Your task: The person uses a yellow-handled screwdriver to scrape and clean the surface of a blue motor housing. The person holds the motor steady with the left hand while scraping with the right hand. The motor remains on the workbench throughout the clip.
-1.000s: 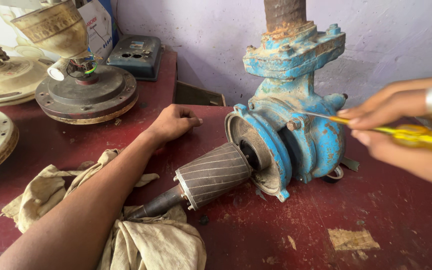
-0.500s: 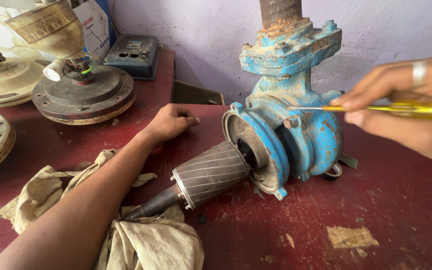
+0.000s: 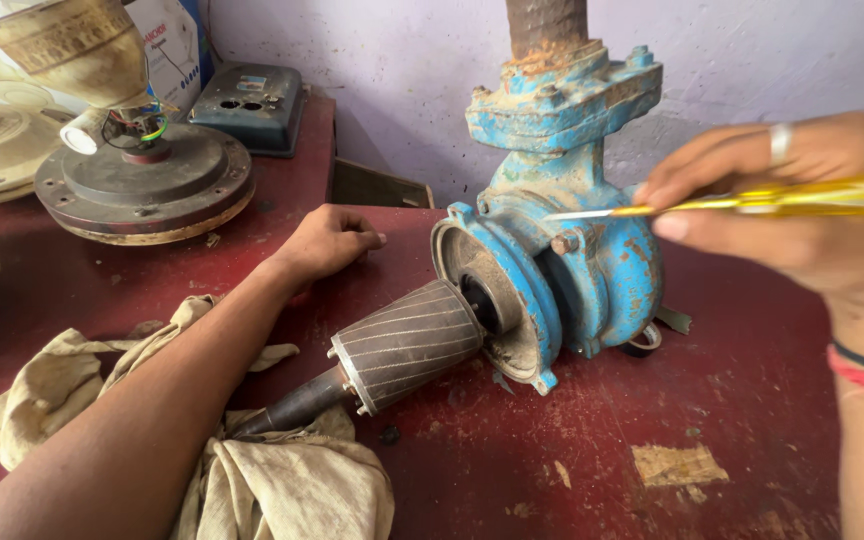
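A worn blue pump housing stands on the dark red table, with a rusty pipe rising from its top. A grey ribbed rotor on a dark shaft sticks out of the housing's front flange toward me. My right hand holds a yellow-handled screwdriver, its tip at a bolt on the housing's upper side. My left hand rests on the table left of the pump, fingers curled, holding nothing.
A beige rag lies under the rotor shaft and my left forearm. Round fan motor parts sit at the back left, a grey-blue switch box behind them. A paint chip marks the table front right.
My right hand has lifted slightly and shifted right, with the screwdriver now lying nearly level, its tip still at the housing. My left hand and the rotor have not moved.
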